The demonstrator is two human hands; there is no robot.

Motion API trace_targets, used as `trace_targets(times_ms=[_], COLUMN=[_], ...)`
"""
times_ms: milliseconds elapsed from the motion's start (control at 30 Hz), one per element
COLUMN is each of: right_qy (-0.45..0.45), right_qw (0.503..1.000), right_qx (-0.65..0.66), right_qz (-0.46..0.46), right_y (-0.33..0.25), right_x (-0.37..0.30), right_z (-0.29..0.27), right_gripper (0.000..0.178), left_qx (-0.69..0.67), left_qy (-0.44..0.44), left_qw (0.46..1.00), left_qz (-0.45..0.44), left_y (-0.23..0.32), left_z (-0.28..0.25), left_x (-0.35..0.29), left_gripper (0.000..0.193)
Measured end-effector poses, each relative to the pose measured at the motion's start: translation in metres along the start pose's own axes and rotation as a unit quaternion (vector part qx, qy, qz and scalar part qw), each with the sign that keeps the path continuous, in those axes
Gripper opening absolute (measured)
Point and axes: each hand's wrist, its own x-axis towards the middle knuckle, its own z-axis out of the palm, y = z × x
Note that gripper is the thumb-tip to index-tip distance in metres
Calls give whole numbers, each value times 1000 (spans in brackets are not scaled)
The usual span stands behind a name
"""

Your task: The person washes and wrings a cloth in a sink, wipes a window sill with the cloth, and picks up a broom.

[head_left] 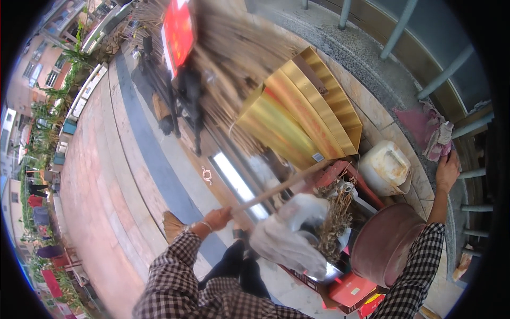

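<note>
My left hand is closed around a thin wooden stick, which slants up to the right toward the gold paper bags. A tan, fan-shaped piece shows beside my left wrist; whether it belongs to the stick I cannot tell. Out to the right, my right hand grips a worn pink cloth on the grey stone ledge by the metal bars. Its fingertips are partly hidden. Between my arms are a reddish-brown pot, a dirty white plastic jug and a crumpled whitish bag.
Dried plant stems lie beside the whitish bag. Red boxes sit low by my right forearm. Farther off are bundled sticks and a red board. Metal bars line the right side; potted greenery lines the far left.
</note>
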Motion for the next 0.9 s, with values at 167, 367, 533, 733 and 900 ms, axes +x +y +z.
trace_targets(times_ms=[167, 367, 533, 733, 900], right_qy=[-21, 0, -12, 29, 40], right_qw=[997, 1000, 999, 999, 998], right_qx=[65, 29, 30, 14, 46], right_qz=[19, -7, 17, 29, 15], right_y=[-33, -30, -36, -36, -47], right_x=[-11, -10, -11, -15, -19], right_z=[-12, -15, -16, -19, -34], right_gripper=[40, 38, 39, 34, 30], left_qx=[84, 138, 228, 277, 289], left_qy=[-52, 28, 199, 363, 429], left_qw=[990, 979, 949, 890, 847], left_qz=[-105, -145, -91, -2, 122], left_y=[-57, -101, -86, -28, 32], left_z=[-34, -61, -111, -240, -341], left_x=[-65, -144, -157, -89, -5], left_gripper=[32, 31, 30, 29, 40])
